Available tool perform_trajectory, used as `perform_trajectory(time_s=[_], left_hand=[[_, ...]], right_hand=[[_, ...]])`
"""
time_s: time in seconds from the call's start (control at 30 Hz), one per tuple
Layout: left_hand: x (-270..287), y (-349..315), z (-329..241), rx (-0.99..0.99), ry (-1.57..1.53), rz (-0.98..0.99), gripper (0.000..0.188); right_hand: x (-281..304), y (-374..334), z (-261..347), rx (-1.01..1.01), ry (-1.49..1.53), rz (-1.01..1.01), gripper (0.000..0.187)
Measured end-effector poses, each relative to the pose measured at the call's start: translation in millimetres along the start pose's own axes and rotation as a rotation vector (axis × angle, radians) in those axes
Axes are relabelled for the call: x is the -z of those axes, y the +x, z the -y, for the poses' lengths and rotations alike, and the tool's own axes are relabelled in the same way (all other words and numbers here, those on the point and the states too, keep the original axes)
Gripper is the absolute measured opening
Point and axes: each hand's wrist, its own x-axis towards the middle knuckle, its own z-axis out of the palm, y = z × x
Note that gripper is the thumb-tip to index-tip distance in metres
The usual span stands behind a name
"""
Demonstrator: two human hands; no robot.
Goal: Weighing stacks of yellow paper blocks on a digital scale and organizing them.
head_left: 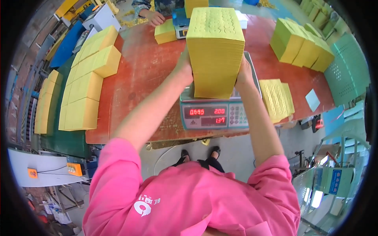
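Note:
A tall stack of yellow punched paper sheets [214,59] stands upright in front of me, clasped from both sides. My left hand [184,67] presses its left side, and my right hand [244,72] grips the right side; the stack hides part of the fingers of both. Beneath it is a digital scale [204,103] with a metal pan and lit red figures. Whether the stack rests on the pan or is held just over it, I cannot tell. A low pile of yellow sheets [275,100] with cut patterns lies right of the scale.
Yellow stacks line the left side [80,106] and the far right [299,45] of the red table [136,74]. Across it, another person's hand [154,18] is by a small yellow stack [165,32] and a second scale [181,31]. A pale card [312,100] lies right.

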Motion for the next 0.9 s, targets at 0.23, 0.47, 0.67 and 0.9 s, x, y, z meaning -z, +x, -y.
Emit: perform_trajectory(time_s=[0.23, 0.47, 0.67, 0.9], left_hand=[[-35.8, 44.9, -4.0, 0.095, -0.319, -0.160, 0.058], [2.7, 26.6, 3.2, -0.019, 0.004, -0.540, 0.077], [17.3, -145.7, -32.1, 0.144, -0.327, -0.483, 0.060], [18.6, -226.6, -22.4, 0.126, -0.293, -0.628, 0.047]], right_hand=[[17.0, 60.5, 9.2, -0.134, 0.029, 0.046, 0.055], [41.1, 41.9, 25.4, 0.147, 0.004, -0.102, 0.056], [112.4, -97.8, 56.3, 0.025, 0.027, 0.080, 0.040], [155.6, -140.1, 39.3, -0.220, 0.003, 0.098, 0.030]])
